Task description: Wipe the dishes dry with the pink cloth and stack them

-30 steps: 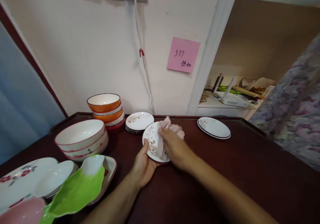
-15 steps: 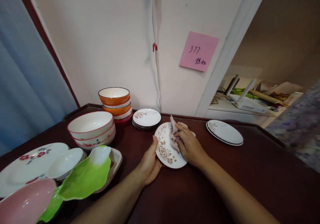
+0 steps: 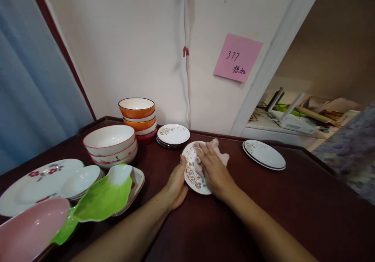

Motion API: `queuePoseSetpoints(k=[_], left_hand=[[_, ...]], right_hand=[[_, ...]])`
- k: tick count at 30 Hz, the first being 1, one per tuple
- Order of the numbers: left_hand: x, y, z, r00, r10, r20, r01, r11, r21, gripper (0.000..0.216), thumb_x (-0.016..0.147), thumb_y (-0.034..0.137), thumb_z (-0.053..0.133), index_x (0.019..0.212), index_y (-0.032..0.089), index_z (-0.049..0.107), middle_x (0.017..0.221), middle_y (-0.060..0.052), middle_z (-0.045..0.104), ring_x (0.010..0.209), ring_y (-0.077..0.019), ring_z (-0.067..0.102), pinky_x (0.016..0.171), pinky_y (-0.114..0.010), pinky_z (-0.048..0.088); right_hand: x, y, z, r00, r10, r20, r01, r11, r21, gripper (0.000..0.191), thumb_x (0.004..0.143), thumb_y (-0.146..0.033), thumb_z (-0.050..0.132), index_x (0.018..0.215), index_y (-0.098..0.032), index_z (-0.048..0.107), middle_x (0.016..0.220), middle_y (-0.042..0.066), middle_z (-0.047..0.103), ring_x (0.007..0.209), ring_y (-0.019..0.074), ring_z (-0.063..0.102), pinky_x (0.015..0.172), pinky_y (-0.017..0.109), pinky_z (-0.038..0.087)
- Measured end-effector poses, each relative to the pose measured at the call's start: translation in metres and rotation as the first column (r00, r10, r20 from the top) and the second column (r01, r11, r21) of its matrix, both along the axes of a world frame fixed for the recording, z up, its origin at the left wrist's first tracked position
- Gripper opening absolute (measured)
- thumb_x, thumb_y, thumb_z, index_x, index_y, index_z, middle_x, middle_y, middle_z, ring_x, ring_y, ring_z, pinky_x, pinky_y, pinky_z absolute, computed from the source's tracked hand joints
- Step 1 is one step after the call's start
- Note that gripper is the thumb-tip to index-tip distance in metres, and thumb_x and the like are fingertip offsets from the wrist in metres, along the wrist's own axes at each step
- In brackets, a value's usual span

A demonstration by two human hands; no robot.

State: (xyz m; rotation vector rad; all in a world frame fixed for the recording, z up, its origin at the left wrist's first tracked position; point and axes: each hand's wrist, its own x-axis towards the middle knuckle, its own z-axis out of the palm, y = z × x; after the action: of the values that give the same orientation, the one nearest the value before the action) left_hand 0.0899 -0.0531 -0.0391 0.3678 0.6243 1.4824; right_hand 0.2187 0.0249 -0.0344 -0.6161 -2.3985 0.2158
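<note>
A white plate (image 3: pixel 191 168) with brown flowers is tilted above the dark table, gripped at its left edge by my left hand (image 3: pixel 175 186), thumb on the rim. My right hand (image 3: pixel 213 171) presses a pale pink cloth (image 3: pixel 221 155) against the plate's face. Its fingers lie over the cloth, covering the plate's right part. Behind the plate is a short stack of similar plates (image 3: pixel 173 134). Farther right lie two more flowered plates (image 3: pixel 265 154), one on the other.
On the left stand white bowls with red rims (image 3: pixel 109 139), orange bowls (image 3: pixel 137 109), a large oval plate (image 3: pixel 22 191), small white dishes (image 3: pixel 80 180), a green leaf-shaped dish (image 3: pixel 105 199) and a pink dish (image 3: pixel 35 227). A white cable (image 3: pixel 187 82) runs down the wall behind.
My right hand has shifted slightly left over the plate, its fingers now flatter on the cloth. The cloth spreads farther to the right. My left hand still holds the plate; the view has moved slightly.
</note>
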Motion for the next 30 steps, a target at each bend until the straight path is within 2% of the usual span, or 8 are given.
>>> queuePoseSetpoints(k=[5,7,10,12,14,18,25,30], left_hand=[[-0.002,-0.003,0.004,0.999,0.009,-0.037,-0.01,1.0,-0.018,0.058,0.088,0.058,0.045,0.125,0.016,0.06,0.124,-0.015,0.064,0.124,-0.0269,0.053,0.103,-0.039,0.041],[-0.001,-0.003,0.004,0.999,-0.02,-0.031,0.02,1.0,0.009,0.057,0.089,0.057,0.044,0.126,0.017,0.059,0.124,-0.015,0.065,0.122,-0.0275,0.054,0.101,-0.041,0.042],[0.002,-0.003,0.003,0.997,-0.071,-0.037,0.073,0.996,0.053,0.055,0.09,0.054,0.045,0.126,0.016,0.058,0.122,-0.016,0.065,0.12,-0.0293,0.056,0.1,-0.044,0.043],[0.003,-0.003,0.002,0.995,-0.078,-0.059,0.082,0.995,0.062,0.054,0.089,0.052,0.048,0.124,0.012,0.06,0.119,-0.019,0.066,0.118,-0.0308,0.057,0.1,-0.045,0.043],[0.004,-0.005,0.003,0.994,-0.069,-0.09,0.074,0.996,0.052,0.052,0.088,0.048,0.053,0.121,0.01,0.061,0.114,-0.021,0.068,0.115,-0.032,0.059,0.099,-0.045,0.043],[0.005,-0.008,0.002,0.982,-0.075,-0.175,0.084,0.995,0.045,0.044,0.083,0.035,0.065,0.118,0.009,0.062,0.106,-0.021,0.07,0.105,-0.0326,0.064,0.095,-0.045,0.045],[0.006,-0.008,-0.004,0.949,-0.17,-0.265,0.202,0.974,0.1,0.037,0.075,0.028,0.073,0.108,0.012,0.065,0.097,-0.015,0.072,0.094,-0.0295,0.067,0.089,-0.043,0.047],[0.008,-0.008,-0.002,0.953,-0.114,-0.282,0.125,0.992,0.021,0.045,0.064,0.013,0.073,0.108,0.009,0.065,0.093,-0.013,0.073,0.086,-0.0286,0.069,0.084,-0.04,0.049]], right_hand=[[-0.01,-0.034,0.016,0.963,0.26,0.069,-0.251,0.962,-0.109,0.062,0.094,-0.015,0.037,0.152,-0.026,0.018,0.154,0.006,0.028,0.143,0.0218,0.023,0.116,0.052,0.024],[-0.004,-0.026,0.022,0.97,0.217,0.111,-0.207,0.974,-0.094,0.059,0.095,-0.017,0.038,0.15,-0.034,0.022,0.154,0.001,0.029,0.145,0.0246,0.018,0.115,0.062,0.013],[0.015,0.007,0.022,0.995,-0.004,0.097,0.007,1.0,-0.026,0.051,0.094,-0.025,0.045,0.141,-0.043,0.038,0.157,-0.002,0.022,0.146,0.0332,0.006,0.107,0.074,0.002],[0.029,0.031,0.02,0.997,-0.07,0.036,0.072,0.994,-0.081,0.052,0.092,-0.026,0.049,0.141,-0.041,0.04,0.156,0.001,0.024,0.145,0.0332,0.014,0.108,0.07,0.012],[0.041,0.047,0.02,1.0,-0.027,-0.014,0.024,0.98,-0.199,0.058,0.09,-0.022,0.052,0.143,-0.037,0.038,0.15,0.006,0.038,0.138,0.028,0.034,0.109,0.058,0.028],[0.045,0.043,0.03,0.999,0.024,-0.042,-0.035,0.962,-0.271,0.054,0.085,-0.015,0.055,0.136,-0.032,0.048,0.125,0.006,0.058,0.115,0.021,0.056,0.099,0.041,0.044],[0.01,-0.009,0.048,0.981,0.073,0.178,-0.091,0.991,0.098,0.04,0.089,-0.024,0.056,0.128,-0.03,0.056,0.111,0.008,0.062,0.102,0.0239,0.056,0.088,0.039,0.042],[0.02,0.006,0.055,0.99,-0.057,0.128,0.069,0.994,-0.085,0.026,0.091,-0.022,0.05,0.115,-0.024,0.061,0.105,0.008,0.063,0.097,0.0197,0.058,0.084,0.034,0.044]])
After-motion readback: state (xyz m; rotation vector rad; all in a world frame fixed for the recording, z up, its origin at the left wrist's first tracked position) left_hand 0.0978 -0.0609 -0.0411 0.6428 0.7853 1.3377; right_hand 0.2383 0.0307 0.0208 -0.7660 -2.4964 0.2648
